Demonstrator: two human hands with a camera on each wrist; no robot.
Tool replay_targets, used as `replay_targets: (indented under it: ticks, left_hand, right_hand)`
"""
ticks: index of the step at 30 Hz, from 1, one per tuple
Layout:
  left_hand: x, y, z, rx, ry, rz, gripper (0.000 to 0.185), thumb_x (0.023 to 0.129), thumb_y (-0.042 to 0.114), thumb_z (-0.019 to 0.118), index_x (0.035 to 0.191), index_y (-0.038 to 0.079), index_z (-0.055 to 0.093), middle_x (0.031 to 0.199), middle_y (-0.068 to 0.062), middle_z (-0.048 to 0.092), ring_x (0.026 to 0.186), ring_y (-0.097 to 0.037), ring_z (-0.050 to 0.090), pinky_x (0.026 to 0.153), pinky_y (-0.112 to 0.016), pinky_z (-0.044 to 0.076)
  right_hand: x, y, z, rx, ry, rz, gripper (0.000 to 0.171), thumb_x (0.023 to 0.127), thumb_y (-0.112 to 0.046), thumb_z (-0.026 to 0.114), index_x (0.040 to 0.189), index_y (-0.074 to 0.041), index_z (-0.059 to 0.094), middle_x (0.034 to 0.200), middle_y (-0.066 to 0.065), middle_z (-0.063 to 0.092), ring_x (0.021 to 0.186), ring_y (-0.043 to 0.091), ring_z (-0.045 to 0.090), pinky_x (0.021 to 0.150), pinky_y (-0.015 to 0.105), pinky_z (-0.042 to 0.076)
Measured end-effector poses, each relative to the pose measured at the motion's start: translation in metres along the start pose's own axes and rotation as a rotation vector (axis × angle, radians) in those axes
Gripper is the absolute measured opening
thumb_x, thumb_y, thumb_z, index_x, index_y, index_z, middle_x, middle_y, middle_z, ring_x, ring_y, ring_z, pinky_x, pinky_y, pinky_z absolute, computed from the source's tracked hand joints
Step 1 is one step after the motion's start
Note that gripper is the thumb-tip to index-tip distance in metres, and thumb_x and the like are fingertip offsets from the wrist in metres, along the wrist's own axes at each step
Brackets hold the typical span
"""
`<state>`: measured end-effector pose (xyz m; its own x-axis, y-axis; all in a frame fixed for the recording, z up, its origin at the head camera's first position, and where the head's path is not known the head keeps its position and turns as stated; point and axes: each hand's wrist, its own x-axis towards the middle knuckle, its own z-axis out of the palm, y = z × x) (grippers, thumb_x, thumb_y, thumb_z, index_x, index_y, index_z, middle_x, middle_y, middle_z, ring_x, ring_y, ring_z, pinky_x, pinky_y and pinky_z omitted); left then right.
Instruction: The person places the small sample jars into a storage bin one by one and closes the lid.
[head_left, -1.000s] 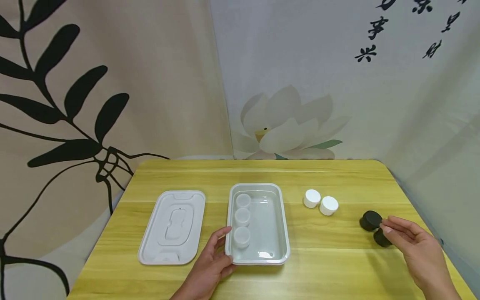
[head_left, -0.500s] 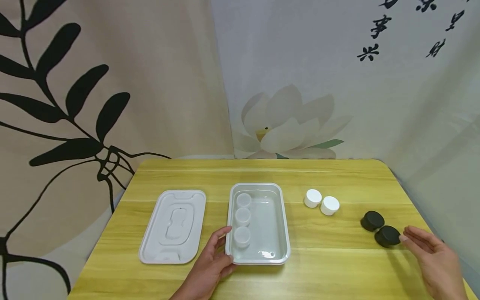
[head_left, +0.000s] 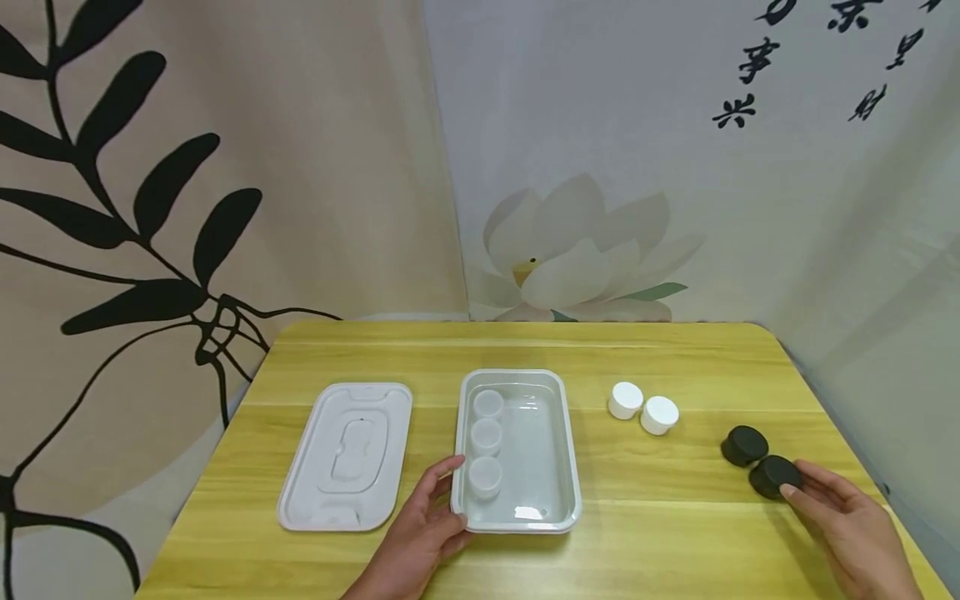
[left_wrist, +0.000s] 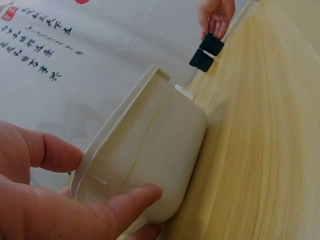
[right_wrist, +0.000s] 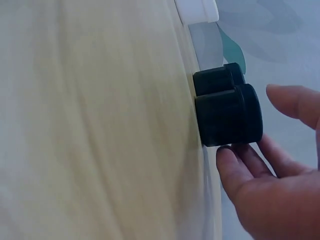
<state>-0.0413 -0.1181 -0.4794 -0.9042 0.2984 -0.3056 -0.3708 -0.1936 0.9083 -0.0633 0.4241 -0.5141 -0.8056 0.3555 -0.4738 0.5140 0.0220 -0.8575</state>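
The left hand (head_left: pixel 422 529) pinches the near left edge of a white rectangular plastic tray (head_left: pixel 534 454), three small round white tubs (head_left: pixel 486 436) lined along its left side; the right hand (head_left: pixel 851 525), thumb and fingers apart, is at the nearer squat black cylindrical container (head_left: pixel 771 477), contact unclear, just beside another black container (head_left: pixel 745 446) on the yellow wood-grain table (head_left: pixel 645 517)

A yellowish wood-grain table (head_left: pixel 637 542) with rounded far corners carries a pale, open, rectangular box (head_left: pixel 536 454). To the box's left lies a flat white lid (head_left: pixel 347 458) (its corners rounded, a moulded outline in the middle). To the box's right stand two small white containers (head_left: pixel 659 415), close together. Farther to the box's right stand two round black containers (head_left: pixel 772 477), side by side.
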Motion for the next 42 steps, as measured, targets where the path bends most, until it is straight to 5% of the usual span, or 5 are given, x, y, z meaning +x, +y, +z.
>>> replay_targets:
  ticks: [10,17,22,33,42]
  left_hand:
    - [0.000,0.001,-0.001,-0.006,0.005,0.000,0.073,0.100,-0.001,0.054,0.166,0.014,0.026,0.160,-0.026,0.028,0.131,-0.030,0.058,0.100,-0.041,0.056]
    - [-0.001,-0.001,-0.001,-0.023,0.002,0.008,0.075,0.099,-0.001,0.055,0.165,0.013,0.025,0.161,-0.026,0.028,0.130,-0.029,0.058,0.100,-0.040,0.056]
    - [0.000,-0.001,-0.001,-0.028,0.001,0.010,0.074,0.099,-0.002,0.055,0.165,0.015,0.026,0.161,-0.025,0.028,0.129,-0.028,0.058,0.100,-0.041,0.056]
    - [0.000,-0.001,0.000,-0.015,0.019,0.015,0.075,0.098,-0.003,0.056,0.165,0.015,0.028,0.159,-0.024,0.031,0.120,-0.025,0.062,0.096,-0.038,0.056]
    - [0.002,-0.002,0.000,-0.027,0.018,0.022,0.074,0.098,-0.003,0.056,0.165,0.014,0.028,0.159,-0.026,0.031,0.122,-0.026,0.062,0.097,-0.039,0.057]
  right_hand:
    - [0.007,0.011,-0.001,0.021,-0.081,-0.027,0.084,0.097,-0.037,0.077,0.163,-0.032,0.026,0.125,-0.027,0.041,0.094,-0.022,0.051,0.087,0.008,0.052]
    - [0.005,0.009,-0.003,0.131,-0.048,-0.052,0.061,0.096,-0.026,0.079,0.145,-0.042,0.047,0.102,-0.035,0.058,0.092,-0.015,0.060,0.080,0.011,0.055]
    - [0.000,0.001,-0.003,0.182,0.025,-0.072,0.058,0.096,-0.027,0.078,0.143,-0.044,0.050,0.107,-0.032,0.055,0.093,-0.014,0.057,0.077,0.010,0.054]
    - [-0.027,-0.023,0.009,0.474,-0.002,-0.449,0.045,0.099,0.007,0.064,0.130,-0.025,0.071,0.112,-0.015,0.067,0.099,-0.002,0.065,0.085,0.010,0.055]
    - [-0.039,-0.069,0.057,0.448,-0.238,-0.611,0.052,0.096,0.020,0.059,0.137,-0.009,0.068,0.118,-0.006,0.075,0.106,0.005,0.071,0.088,0.016,0.058]
